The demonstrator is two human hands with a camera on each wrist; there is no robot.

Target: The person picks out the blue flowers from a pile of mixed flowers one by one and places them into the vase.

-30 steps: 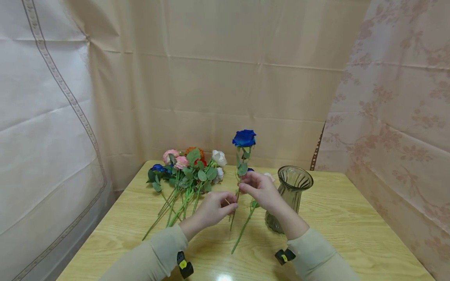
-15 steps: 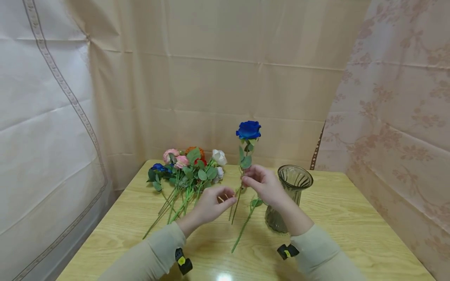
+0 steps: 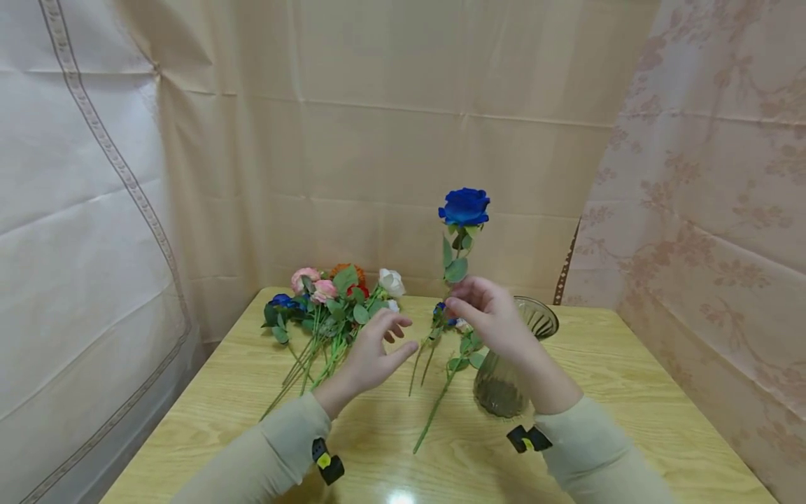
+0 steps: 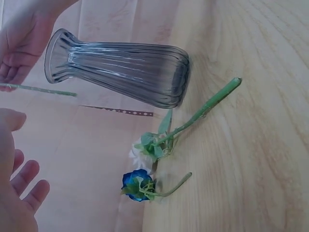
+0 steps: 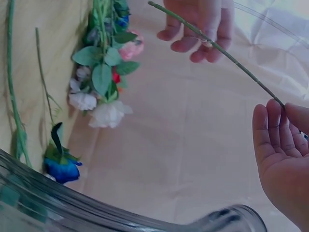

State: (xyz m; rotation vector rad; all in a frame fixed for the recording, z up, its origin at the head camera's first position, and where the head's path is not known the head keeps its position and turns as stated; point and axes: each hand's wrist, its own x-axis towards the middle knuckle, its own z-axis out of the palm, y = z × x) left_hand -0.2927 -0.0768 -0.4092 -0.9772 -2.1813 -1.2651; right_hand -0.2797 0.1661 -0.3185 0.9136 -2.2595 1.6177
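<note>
My right hand (image 3: 494, 318) pinches the stem of a blue rose (image 3: 464, 207) between thumb and fingers. The flower stands upright, well above the table, its bloom high over the hand. In the right wrist view the lower stem (image 5: 231, 58) slants out of the fingertips, with bare length in front of my left hand. Lower and to the left, my left hand (image 3: 371, 350) hovers with fingers spread and holds nothing. A ribbed, smoky glass vase (image 4: 125, 67) stands just behind the right forearm, partly hidden by it in the head view.
On the wooden table (image 3: 598, 420), a pile of pink, orange, red, white and blue flowers (image 3: 343, 297) lies at the left. Between pile and vase lie a white flower with a thick green stem (image 4: 203, 108) and another blue rose (image 4: 137, 183). Curtains hang behind.
My right hand has lifted the blue rose up and to the right, away from my left hand. The left hand's fingers have spread wider. The vase and the flower pile have stayed put.
</note>
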